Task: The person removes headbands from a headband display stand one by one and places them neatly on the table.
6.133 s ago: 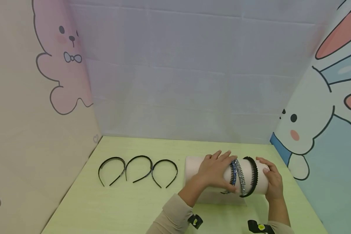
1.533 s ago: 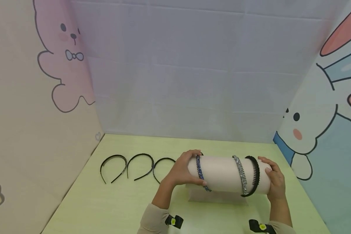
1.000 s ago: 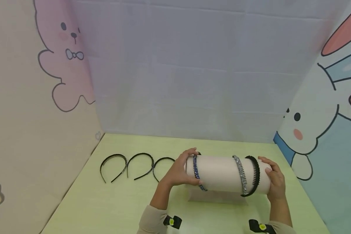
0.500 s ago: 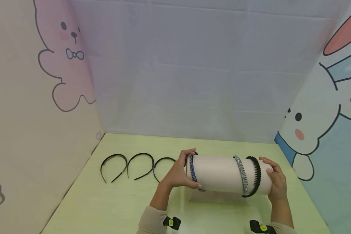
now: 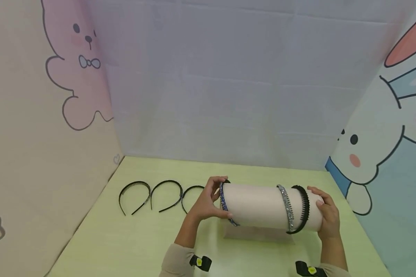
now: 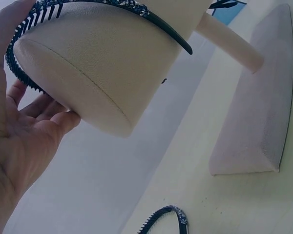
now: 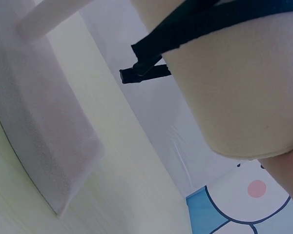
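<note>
A pale padded roll [image 5: 254, 206] stands sideways on a flat base [image 5: 256, 234], like a headband display stand. My left hand [image 5: 203, 204] holds a blue glittery toothed headband [image 5: 223, 198] at the roll's left end, thumb in front and fingers behind. In the left wrist view, that blue headband [image 6: 117, 6] spans the roll near its rounded end, with its teeth inward. My right hand [image 5: 328, 219] grips the roll's right end. Towards that end sit a silver glittery headband [image 5: 287, 207] and a black toothed headband [image 5: 306, 209], side by side. Part of the right hand's palm is hidden.
Left of the stand, three dark headbands lie in a row on the pale green table [image 5: 124, 246]: a left one [image 5: 135, 182], a middle one [image 5: 167, 181] and a right one [image 5: 183, 204], partly behind my left hand. Walls with cartoon prints enclose the table.
My left hand has slid the blue headband leftward along the roll, from beside the silver one to the left end. The right hand has stayed at the right end.
</note>
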